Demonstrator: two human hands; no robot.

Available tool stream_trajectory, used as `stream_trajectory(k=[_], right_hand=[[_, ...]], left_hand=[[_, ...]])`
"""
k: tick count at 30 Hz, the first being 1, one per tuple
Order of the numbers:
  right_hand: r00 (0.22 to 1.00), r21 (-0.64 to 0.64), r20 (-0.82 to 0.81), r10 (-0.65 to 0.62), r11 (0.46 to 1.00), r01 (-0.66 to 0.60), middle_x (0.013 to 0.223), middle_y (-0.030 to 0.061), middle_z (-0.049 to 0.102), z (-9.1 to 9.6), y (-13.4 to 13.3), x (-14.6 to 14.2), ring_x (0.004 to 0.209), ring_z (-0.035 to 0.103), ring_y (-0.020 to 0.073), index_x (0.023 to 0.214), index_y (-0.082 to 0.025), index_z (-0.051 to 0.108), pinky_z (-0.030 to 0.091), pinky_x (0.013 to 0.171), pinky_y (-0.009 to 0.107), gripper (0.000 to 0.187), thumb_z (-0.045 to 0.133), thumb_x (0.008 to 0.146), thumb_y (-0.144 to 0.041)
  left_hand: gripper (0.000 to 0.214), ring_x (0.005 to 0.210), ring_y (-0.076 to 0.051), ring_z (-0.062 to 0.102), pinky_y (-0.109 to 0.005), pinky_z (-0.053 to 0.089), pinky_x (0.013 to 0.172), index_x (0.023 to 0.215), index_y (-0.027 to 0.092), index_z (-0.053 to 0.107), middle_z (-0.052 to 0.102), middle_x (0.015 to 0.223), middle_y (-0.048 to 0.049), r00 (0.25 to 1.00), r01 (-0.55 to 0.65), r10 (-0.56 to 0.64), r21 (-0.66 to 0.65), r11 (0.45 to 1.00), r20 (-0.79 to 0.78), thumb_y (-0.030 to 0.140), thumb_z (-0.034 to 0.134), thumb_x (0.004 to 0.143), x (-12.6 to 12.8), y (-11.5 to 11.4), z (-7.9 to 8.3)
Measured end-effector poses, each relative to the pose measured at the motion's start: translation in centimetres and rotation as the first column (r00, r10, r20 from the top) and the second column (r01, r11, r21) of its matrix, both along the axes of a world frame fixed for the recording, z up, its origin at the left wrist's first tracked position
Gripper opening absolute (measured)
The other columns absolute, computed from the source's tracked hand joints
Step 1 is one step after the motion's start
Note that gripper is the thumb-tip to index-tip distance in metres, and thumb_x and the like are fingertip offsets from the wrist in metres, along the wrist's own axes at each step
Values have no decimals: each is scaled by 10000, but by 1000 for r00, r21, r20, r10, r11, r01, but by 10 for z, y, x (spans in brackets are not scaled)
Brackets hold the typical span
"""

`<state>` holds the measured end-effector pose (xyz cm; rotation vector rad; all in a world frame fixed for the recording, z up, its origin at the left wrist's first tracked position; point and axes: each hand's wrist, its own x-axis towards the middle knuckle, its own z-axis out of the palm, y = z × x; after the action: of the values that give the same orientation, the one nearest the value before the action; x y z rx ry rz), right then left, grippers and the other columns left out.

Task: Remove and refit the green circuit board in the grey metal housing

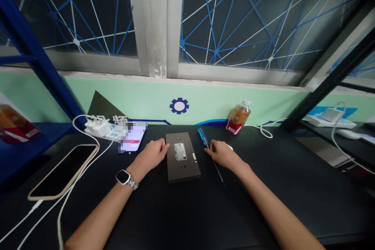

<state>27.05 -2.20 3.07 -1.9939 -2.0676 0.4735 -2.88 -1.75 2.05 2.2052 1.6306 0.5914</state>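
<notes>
Blue at the handle, a screwdriver (202, 136) lay aslant across a black table (152, 213), its long axis running from the handle on the far left to the tip on the near right. The person's right hand (222, 153) was the nearer to it, with thumb and fingertips drawn together at the shaft just below the handle; whether they pinched it or only rested there could not be told, nor whether the shaft was lifted at all.

Left of the screwdriver, between the two hands, a brown box (182, 164) lay flat, its long axis running near to far. The left hand (150, 156) was the nearer to the box, curled loosely at its left side with nothing seen in the grip; whether the thumb touched the edge was unclear.

The left palm was hidden, and the right hand covered part of a small white object (231, 147) behind it, too little showing to name. Print on the box's label (180, 151) was too small to read. On the far left, a lit phone (133, 140) showed edges broken into blocks. Both forearms were cut off by the near edge of the view.
</notes>
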Motion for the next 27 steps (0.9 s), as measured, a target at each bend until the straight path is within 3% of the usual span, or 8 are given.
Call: stream_trajectory(k=[5,8,11,15,18,23,25,27], right_hand=[[975,311,212,62,942,-127,893,130,657,5,-11,-21,910,635,294,874,-200,630,433,708,349,347,510,949,-518],[950,279,184,253,913,-298,948,131,630,2,-21,-40,933,605,285,938,-188,661,430,796,388,400,457,974,-530],[935,219,100,340,909,-355,892,105,607,-1,-26,-51,873,596,246,878,-172,641,428,817,386,408,419,1002,-490],[922,231,-95,376,909,-346,894,77,581,-1,-27,-51,830,584,200,868,-170,609,450,791,336,310,489,985,-431],[860,275,-308,406,904,-328,875,39,583,2,-26,-50,743,583,160,969,-187,615,471,728,297,218,516,972,-381],[587,230,-762,273,962,-148,841,-3,609,3,-30,-53,524,578,106,1203,-221,557,471,502,241,354,615,905,-404],[521,253,-808,274,961,-113,777,-2,609,5,-32,-53,527,608,134,1155,-213,573,504,482,259,335,647,886,-398],[560,403,-738,376,912,-82,866,44,639,7,-34,-48,655,671,178,1109,-219,606,578,588,326,263,658,882,-341]], left_hand=[[452,777,-288,654,-336,348,651,758,208,570,646,732,-98,990,41,-37,32,999,-138,449,287,1015,3,-5,3],[461,820,-310,669,-346,358,675,820,198,592,674,780,-120,983,42,-34,38,998,-180,451,264,1023,6,-5,0],[472,808,-300,676,-340,361,667,797,199,573,683,798,-123,986,40,-36,22,999,-161,471,260,1022,8,-4,-2],[473,728,-273,660,-325,351,621,756,208,528,648,729,-97,995,18,-17,14,1000,-98,493,257,1019,7,-3,4],[420,636,-223,595,-311,344,598,747,219,478,588,666,-49,1000,-12,14,121,993,-15,473,282,1017,5,-6,20],[368,643,-179,505,-301,391,657,695,225,425,537,676,-26,977,-98,14,391,915,212,435,374,993,11,-25,45],[357,675,-187,526,-308,415,683,691,222,457,560,694,-41,947,-108,-37,424,899,319,435,412,973,15,-34,47],[357,705,-199,560,-317,442,698,742,211,537,599,716,-55,867,-96,-135,427,899,479,437,386,974,18,-38,46]])
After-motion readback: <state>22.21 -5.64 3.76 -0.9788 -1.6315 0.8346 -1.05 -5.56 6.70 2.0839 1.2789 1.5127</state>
